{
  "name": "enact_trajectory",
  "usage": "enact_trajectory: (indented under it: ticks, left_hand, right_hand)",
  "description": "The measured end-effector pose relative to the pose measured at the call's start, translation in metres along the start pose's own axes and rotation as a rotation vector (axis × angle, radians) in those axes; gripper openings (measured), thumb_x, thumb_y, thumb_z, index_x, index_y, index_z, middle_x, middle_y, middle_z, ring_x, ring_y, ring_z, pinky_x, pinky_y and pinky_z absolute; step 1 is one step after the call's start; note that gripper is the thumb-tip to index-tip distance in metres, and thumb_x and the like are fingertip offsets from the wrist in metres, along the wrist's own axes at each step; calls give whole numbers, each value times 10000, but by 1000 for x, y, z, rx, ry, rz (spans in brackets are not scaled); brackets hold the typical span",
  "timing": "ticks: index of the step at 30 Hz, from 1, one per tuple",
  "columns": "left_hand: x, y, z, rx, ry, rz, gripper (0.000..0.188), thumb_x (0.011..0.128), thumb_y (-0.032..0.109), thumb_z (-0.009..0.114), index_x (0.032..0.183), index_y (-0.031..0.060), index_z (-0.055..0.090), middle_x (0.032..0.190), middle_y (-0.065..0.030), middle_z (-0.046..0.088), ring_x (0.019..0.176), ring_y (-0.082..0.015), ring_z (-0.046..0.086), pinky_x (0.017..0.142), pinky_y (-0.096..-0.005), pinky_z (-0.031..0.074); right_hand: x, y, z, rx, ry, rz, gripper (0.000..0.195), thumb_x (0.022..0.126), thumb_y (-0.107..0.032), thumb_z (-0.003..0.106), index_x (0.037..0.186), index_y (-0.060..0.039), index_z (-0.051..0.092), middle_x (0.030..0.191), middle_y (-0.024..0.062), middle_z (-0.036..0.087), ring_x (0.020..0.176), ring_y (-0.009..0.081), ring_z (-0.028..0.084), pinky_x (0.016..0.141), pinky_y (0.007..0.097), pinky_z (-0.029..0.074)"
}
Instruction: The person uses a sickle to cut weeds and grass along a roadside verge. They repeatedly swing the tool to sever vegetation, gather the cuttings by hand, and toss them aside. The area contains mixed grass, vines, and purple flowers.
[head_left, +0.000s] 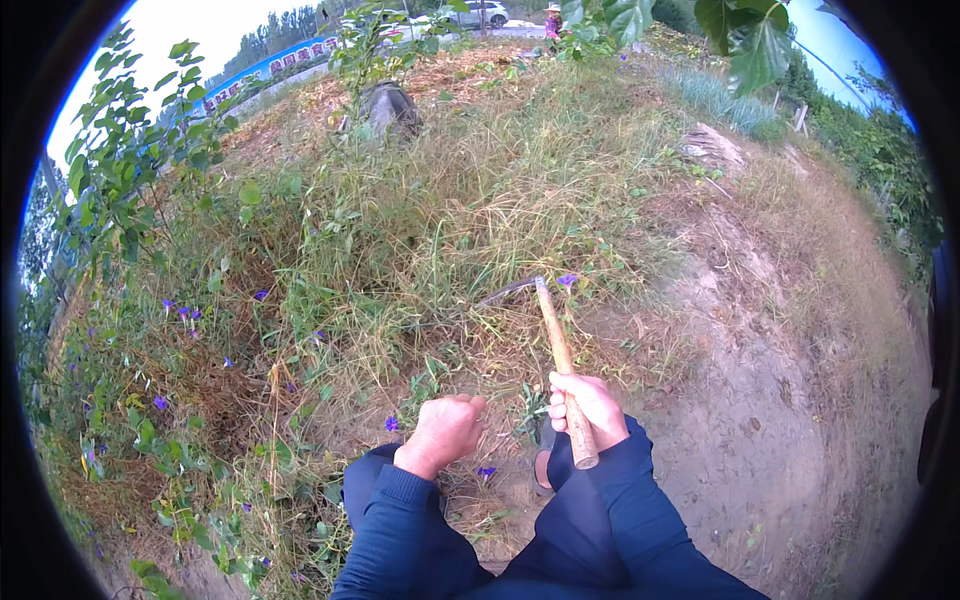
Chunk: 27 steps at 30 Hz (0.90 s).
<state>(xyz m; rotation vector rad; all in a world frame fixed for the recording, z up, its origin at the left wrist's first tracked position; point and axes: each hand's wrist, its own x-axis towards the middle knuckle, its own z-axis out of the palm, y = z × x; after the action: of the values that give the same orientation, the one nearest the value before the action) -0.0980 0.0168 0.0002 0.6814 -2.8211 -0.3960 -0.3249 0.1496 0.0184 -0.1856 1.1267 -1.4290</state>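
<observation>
My right hand (591, 411) grips the wooden handle (556, 330) of a sickle, its butt end towards me. From the handle's far end, the thin metal blade (510, 291) points left, low among the grass stems. My left hand (444, 431) is curled into a loose fist above my left knee, back upward; nothing shows in it, though its palm is hidden. Beyond both hands stands a patch of tall grass (450, 225), part green and part dry. A purple morning glory flower (568, 280) is just right of the blade's joint with the handle.
A bare dirt path (739, 420) runs along the right. Leafy vines with purple flowers (184, 311) tangle at left, below a tall leafy shrub (120, 180). Farther off are a dark rounded object (390, 111), a person (553, 24), a blue banner with writing (270, 69) and a white car (484, 13).
</observation>
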Motion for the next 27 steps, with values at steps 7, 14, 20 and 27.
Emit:
enact_trajectory:
  ticks: [7, 14, 20, 27]
  left_hand:
    - [22, 11, -46, -117, 159, 113, 211, 825, 194, 788, 974, 76, 698, 810, -73, 693, 795, -295, 688, 691, -420, 541]
    - [57, -23, -4, 23, 44, 66, 205, 816, 215, 778, 888, 75, 646, 809, -118, 689, 805, -349, 703, 685, -479, 549]
    - [69, -31, 8, -43, -25, 128, 261, 824, 273, 773, 889, 63, 632, 852, -169, 712, 840, -392, 711, 714, -523, 560]
    - [48, -30, 2, -10, -184, 221, 276, 823, 268, 771, 906, 52, 621, 806, -178, 700, 830, -398, 709, 707, -523, 558]
  right_hand:
    - [-8, 5, -7, 198, -34, -169, 204, 965, -211, 734, 935, -83, 579, 766, 8, 588, 599, 119, 590, 526, 290, 520]
    - [-2, -6, -7, 296, 102, -346, 164, 994, -189, 669, 948, -89, 548, 785, 4, 567, 631, 110, 571, 551, 284, 509]
    - [-42, -50, -59, 508, -23, -442, 153, 1014, -176, 622, 1009, -65, 517, 812, 2, 526, 658, 105, 533, 572, 284, 459]
    - [-110, -19, -164, -466, 840, -265, 147, 934, -79, 659, 1056, -47, 584, 765, 21, 565, 585, 127, 564, 486, 311, 486]
